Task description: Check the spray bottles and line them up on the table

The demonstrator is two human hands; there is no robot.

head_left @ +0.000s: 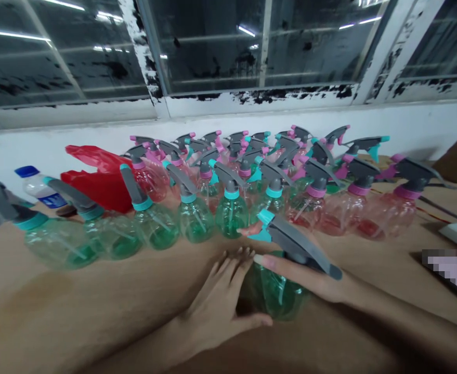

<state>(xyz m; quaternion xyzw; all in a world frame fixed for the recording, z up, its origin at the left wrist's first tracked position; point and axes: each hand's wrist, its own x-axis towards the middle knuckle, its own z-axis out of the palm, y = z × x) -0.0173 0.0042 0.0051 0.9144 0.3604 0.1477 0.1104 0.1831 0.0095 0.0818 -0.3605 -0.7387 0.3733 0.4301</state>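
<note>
A green see-through spray bottle [283, 296] with a grey trigger head and turquoise nozzle stands close in front of me, slightly tilted. My right hand [317, 280] is wrapped round its neck, just below the head, with the thumb in front. Beside the bottle's left side, my left hand [220, 304] has its fingers stretched out and the thumb apart near the base. Whether the left fingers touch the bottle I cannot tell. Just beyond stands another green spray bottle [232, 215] with a turquoise collar.
Several green and pink spray bottles [384, 213] fill rows across the wooden table [134, 301]. A red plastic bag [103, 187] and a blue-capped bottle [37, 184] sit at left. A phone [456, 272] lies at the right edge. Behind is a window [212, 47].
</note>
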